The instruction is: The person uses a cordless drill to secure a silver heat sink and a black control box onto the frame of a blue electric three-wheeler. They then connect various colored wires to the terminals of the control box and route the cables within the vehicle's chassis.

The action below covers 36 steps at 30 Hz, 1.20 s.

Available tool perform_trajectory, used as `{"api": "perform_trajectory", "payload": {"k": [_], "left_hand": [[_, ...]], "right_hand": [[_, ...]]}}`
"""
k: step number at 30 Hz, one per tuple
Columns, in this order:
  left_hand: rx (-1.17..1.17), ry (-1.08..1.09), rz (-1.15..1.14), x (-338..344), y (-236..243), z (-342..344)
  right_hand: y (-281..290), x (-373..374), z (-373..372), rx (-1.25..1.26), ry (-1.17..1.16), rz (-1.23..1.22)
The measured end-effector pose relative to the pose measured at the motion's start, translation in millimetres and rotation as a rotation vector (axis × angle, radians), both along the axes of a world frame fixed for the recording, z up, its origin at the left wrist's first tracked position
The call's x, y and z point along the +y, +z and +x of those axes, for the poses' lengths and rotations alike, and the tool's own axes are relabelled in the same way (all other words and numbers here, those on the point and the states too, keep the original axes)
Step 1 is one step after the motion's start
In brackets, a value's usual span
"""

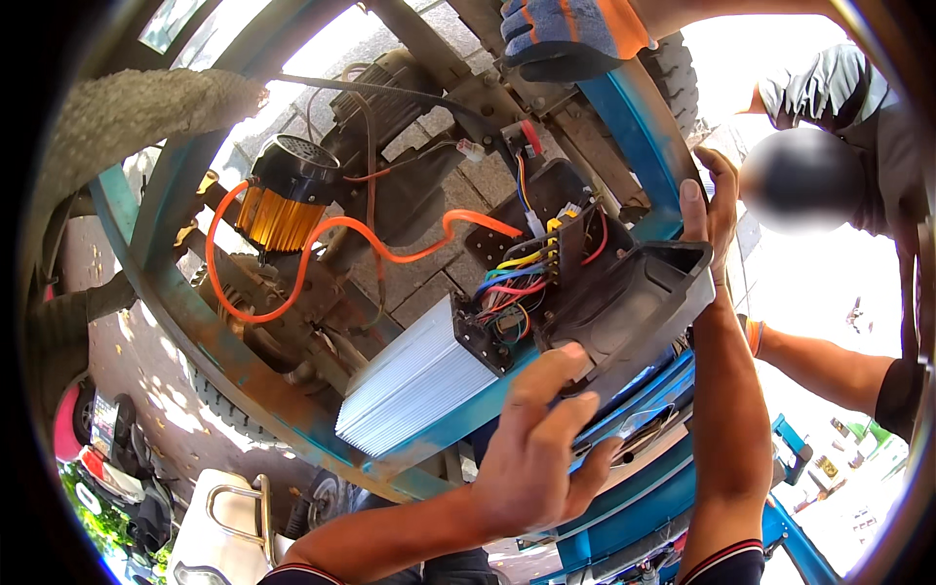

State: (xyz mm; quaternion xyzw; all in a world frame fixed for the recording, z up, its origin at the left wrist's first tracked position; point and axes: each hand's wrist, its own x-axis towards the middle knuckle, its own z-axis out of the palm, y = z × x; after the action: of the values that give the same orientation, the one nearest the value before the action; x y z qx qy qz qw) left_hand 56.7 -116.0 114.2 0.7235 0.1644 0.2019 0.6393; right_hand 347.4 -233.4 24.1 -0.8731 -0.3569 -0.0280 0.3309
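Lower center: the left hand (531,444), fingers loosely spread, index tip at the near edge of the black plastic housing (624,312); contact cannot be told. The housing lies right of center, beyond these fingers. Right: the right hand (720,210) beside the housing's right end, its grip unclear. Center: a silver finned box (419,375). Upper left: a gold-finned motor (283,214).

There was one silver finned box (414,380). Above and left of it stood one gold finned canister (278,214); above the box looped one orange tube (400,258). Right of the box were one black plastic tray (643,297) and two bare hands, one left hand (541,439) and one right hand (720,210). Farther right was one co-worker's forearm (829,369), and above-right, one gloved hand (575,39).
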Motion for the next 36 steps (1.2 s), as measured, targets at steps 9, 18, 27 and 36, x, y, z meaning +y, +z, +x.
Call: {"api": "perform_trajectory", "payload": {"k": [9, 18, 27, 36], "left_hand": [[-0.024, -0.037, -0.041, 34, -9, 8], [0.417, -0.018, 0.254, 132, -81, 83], [0.685, -0.123, -0.247, 141, -151, 183], [0.589, -0.168, 0.036, 126, -124, 189]], "right_hand": [[-4, -1, 0, 0.014, -0.024, 0.022], [1, 6, -2, -0.095, -0.008, -0.028], [0, 13, -4, -0.114, 0.006, -0.077], [4, 9, -2, -0.116, -0.009, -0.078]]}}
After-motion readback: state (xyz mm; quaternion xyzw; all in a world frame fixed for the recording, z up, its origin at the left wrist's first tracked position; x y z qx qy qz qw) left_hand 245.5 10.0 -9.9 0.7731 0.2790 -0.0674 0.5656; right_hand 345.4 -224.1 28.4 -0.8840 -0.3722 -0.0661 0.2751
